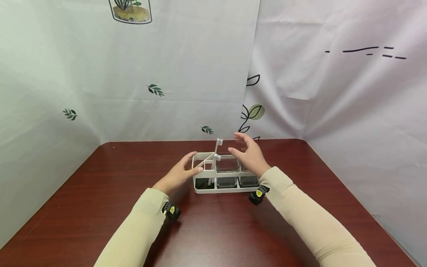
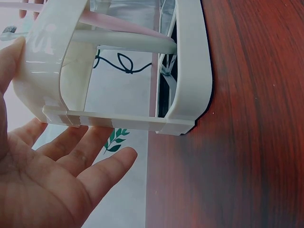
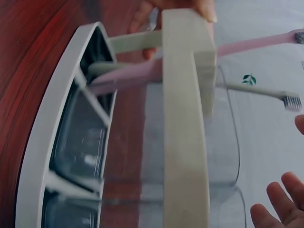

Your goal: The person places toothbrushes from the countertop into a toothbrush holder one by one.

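Note:
A cream two-tier toothbrush holder (image 1: 227, 190) stands on the table. My left hand (image 1: 178, 173) grips its left end, the thumb on the near side of the upper rim and the fingers at the far side. Two toothbrushes lean in the left compartment, a pink toothbrush (image 3: 256, 44) and a pale green toothbrush (image 3: 254, 89), bristle heads up. Clear cups (image 1: 228, 165) sit in the other compartments. Above the holder's right part is my right hand (image 1: 252, 155), fingers spread and loosely bent, holding nothing. In the right wrist view its fingertips (image 3: 280, 199) are apart from the cups.
The dark red wooden table (image 1: 110, 207) extends round the holder, its far edge just behind it. A white cloth (image 1: 166, 55) with leaf prints hangs behind and at both sides. Each wrist wears a small black camera (image 1: 172, 212).

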`<state>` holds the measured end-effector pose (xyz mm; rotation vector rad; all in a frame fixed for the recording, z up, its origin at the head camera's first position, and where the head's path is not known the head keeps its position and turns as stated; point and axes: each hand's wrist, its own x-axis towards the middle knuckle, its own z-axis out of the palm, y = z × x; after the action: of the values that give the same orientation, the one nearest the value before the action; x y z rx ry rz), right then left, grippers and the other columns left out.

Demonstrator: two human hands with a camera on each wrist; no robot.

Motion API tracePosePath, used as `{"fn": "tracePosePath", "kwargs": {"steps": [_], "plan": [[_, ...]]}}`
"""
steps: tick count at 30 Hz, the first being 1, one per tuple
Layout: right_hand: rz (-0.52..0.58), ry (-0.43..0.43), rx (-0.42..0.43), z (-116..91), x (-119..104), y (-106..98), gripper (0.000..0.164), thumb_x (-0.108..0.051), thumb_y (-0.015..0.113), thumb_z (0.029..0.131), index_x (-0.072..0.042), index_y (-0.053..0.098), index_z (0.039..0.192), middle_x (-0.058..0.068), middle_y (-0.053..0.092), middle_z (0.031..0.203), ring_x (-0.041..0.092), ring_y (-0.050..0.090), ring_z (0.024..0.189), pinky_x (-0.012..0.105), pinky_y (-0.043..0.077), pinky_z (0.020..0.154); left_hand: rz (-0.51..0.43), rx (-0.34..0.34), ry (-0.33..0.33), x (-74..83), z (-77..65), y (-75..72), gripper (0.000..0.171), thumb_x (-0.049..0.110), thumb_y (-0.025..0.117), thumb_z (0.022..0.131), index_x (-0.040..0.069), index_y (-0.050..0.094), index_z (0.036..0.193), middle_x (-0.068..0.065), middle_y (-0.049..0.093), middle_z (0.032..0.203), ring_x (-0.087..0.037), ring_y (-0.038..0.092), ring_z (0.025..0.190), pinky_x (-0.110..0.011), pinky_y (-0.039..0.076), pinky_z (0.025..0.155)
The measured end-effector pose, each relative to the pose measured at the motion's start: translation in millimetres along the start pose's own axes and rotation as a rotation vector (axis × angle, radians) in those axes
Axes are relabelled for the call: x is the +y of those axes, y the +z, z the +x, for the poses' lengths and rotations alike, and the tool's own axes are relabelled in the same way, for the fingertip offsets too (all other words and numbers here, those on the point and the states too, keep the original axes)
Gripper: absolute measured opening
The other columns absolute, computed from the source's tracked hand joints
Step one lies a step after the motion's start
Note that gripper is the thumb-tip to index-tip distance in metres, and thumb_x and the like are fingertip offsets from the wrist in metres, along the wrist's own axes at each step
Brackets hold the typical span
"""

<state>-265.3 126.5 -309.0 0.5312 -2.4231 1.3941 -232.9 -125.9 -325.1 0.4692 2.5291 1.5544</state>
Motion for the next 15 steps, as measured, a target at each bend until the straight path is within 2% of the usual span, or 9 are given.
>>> {"fn": "tracePosePath", "kwargs": {"steps": [6, 10, 15], "plan": [[-0.119, -0.046, 0.009, -3.6, 7.1, -8.2, 0.058, -0.031, 0.066, 0.080, -0.018, 0.042, 0.132, 0.002, 0.047, 0.127, 0.017, 0.045, 0.114, 0.037, 0.040, 0.090, -0.003, 0.006, -0.002, -2.6, 0.9, -0.8, 0.071, 0.023, 0.061, 0.085, 0.012, 0.021, 0.142, -0.017, 0.022, 0.144, -0.036, 0.022, 0.131, -0.052, 0.028, 0.098], [-0.173, -0.088, 0.018, -7.9, 12.3, -15.8, 0.060, -0.032, 0.067, 0.080, -0.017, 0.042, 0.132, 0.005, 0.046, 0.128, 0.020, 0.045, 0.114, 0.038, 0.040, 0.090, -0.016, 0.008, 0.007, -19.0, 11.8, -0.6, 0.074, 0.029, 0.064, 0.083, 0.015, 0.021, 0.142, -0.014, 0.024, 0.144, -0.034, 0.024, 0.131, -0.051, 0.029, 0.099], [-0.209, -0.102, 0.040, -12.8, 18.6, -28.1, 0.061, -0.036, 0.067, 0.079, -0.017, 0.044, 0.132, 0.006, 0.045, 0.129, 0.023, 0.046, 0.115, 0.041, 0.040, 0.091, 0.022, 0.016, 0.022, -33.6, 20.7, 0.5, 0.076, 0.038, 0.064, 0.081, 0.020, 0.022, 0.142, -0.010, 0.024, 0.144, -0.032, 0.023, 0.131, -0.051, 0.028, 0.099]]}}
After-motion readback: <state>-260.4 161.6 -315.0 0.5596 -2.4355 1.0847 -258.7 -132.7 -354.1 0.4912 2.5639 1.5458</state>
